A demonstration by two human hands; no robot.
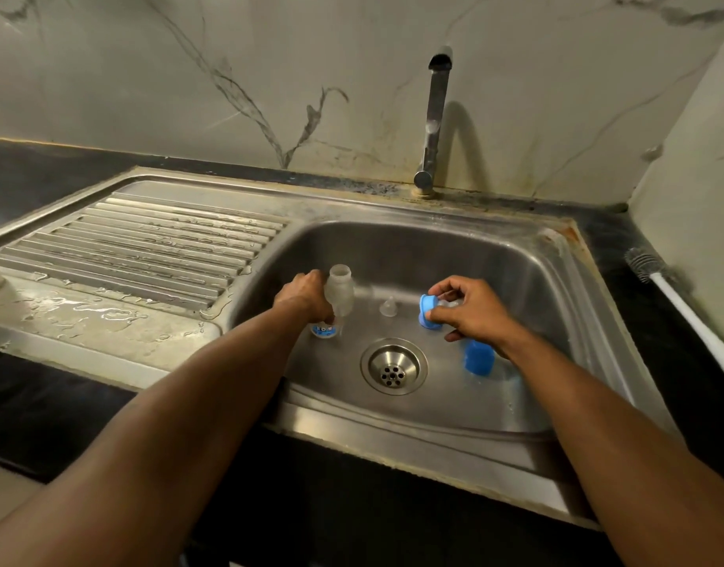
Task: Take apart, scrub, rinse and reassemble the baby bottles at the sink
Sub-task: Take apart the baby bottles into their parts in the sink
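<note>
Head view: my left hand (307, 298) grips an open bottle (339, 298) standing in the sink (454, 407); a loose teat (388, 308) sits mid-basin; my right hand (472, 311) pinches a blue collar (427, 313). The small teat could wash toward the drain (394, 371) once water runs.

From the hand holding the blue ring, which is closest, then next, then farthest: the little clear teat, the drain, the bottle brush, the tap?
Measured from the right hand in the head view:
1. Clear teat, just to its left on the sink floor.
2. Drain, below and left; only slightly farther, nearly a tie.
3. Bottle brush, off right on the counter.
4. Tap, up behind the basin.
</note>
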